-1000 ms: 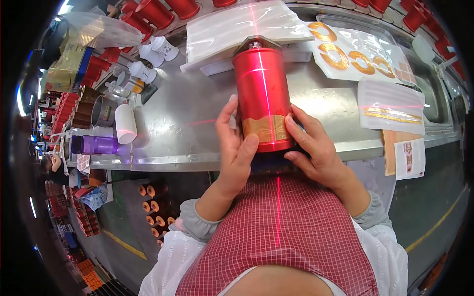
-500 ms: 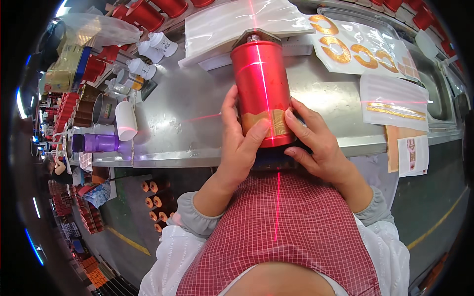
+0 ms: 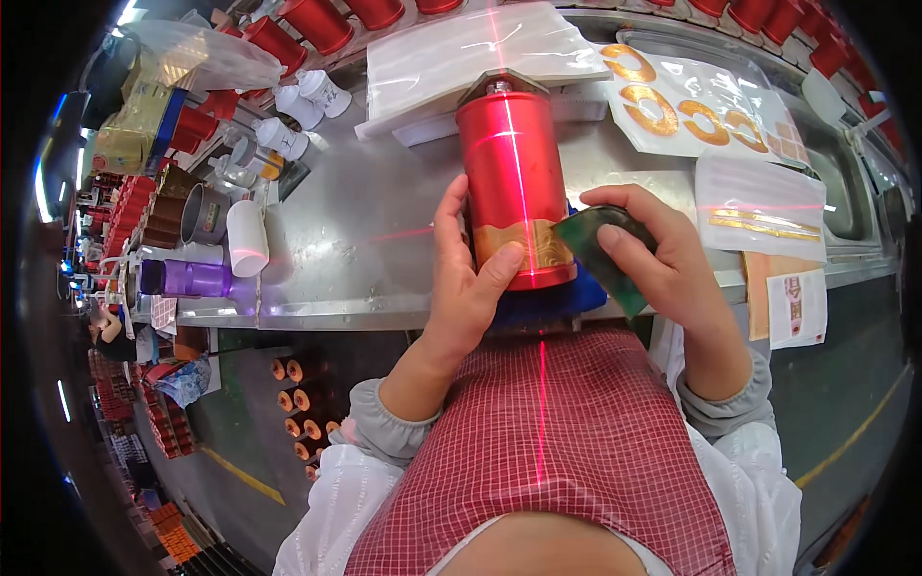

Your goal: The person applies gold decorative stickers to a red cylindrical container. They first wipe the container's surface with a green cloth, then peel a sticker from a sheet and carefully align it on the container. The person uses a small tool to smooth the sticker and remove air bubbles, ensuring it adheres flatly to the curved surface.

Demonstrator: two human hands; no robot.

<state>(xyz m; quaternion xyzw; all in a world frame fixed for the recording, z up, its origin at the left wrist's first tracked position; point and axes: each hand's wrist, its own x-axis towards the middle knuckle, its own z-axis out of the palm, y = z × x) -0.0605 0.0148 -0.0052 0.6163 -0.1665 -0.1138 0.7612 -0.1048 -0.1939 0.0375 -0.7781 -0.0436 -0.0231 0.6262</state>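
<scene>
A glossy red cylinder (image 3: 509, 158) lies lengthwise before me on a holder with a dark plate (image 3: 502, 81) at its far end. Around its near end runs a gold patterned decal (image 3: 538, 240). My left hand (image 3: 459, 274) grips the left side, thumb pressed on the decal and fingers along the wall. In my right hand (image 3: 672, 254) is a flat dark green scraper (image 3: 607, 254), pinched between thumb and fingers. Its corner is at the right side of the decal; whether it touches, I cannot tell. Blue cloth (image 3: 547, 302) shows beneath the cylinder's near end.
White sheets (image 3: 461, 53) lie behind the cylinder on the metal table (image 3: 346, 240). Decal sheets with gold C-shapes (image 3: 648, 108) and gold strips (image 3: 759, 228) lie right, near a sink (image 3: 845, 187). White bottles (image 3: 322, 91), a white roll (image 3: 247, 238) and a purple bottle (image 3: 197, 278) stand left.
My right hand has left the cylinder's side and moved right, and now shows the green scraper in its grip. My left hand keeps its hold. The view has shifted slightly.
</scene>
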